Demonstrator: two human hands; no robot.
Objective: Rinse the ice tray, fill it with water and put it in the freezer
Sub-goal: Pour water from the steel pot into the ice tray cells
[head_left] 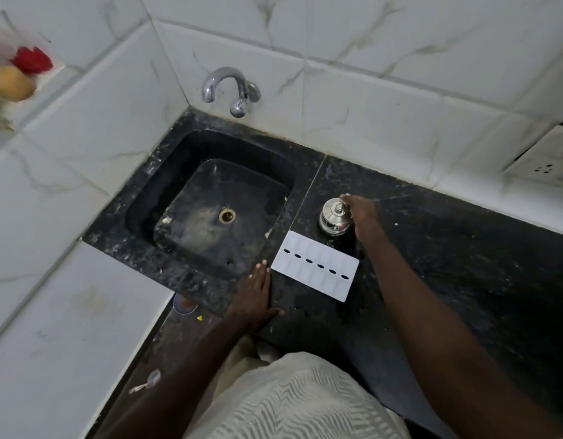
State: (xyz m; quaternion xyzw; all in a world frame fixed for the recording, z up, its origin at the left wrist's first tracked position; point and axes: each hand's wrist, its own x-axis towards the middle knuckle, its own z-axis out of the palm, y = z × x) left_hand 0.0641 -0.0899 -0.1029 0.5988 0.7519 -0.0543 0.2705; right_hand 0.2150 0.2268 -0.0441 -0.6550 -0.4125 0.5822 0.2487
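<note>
Tray (315, 266) lies flat on the black counter (463, 264), just right of the left hand (253, 293) and just nearer the body than the right hand (362, 212). Neither hand touches it. It seems to rest face down, a smooth white sheet with a row of dark slots along its middle, though its cups cannot be made out for certain.

The left hand lies flat with its fingers straight, palm down on the counter edge, its fingertips towards the sink (147, 191), and holds nothing. The right hand reaches over a small steel pot (332, 217) just beyond the tray, with its fingers at the lid. Whether they pinch the lid or only touch it cannot be told.

The tray looks like thin plastic, so it is likely light, slightly springy and hard to break. It will turn slick once wet. Lying flat, it offers little to hold. The best hold is probably on a short end or long rim, with the thumb on top and fingers slid beneath. Once filled it will be heavier and may twist and spill, so both short ends should be held level. The tap (224, 87) stands beyond the left hand, across the sink.
</note>
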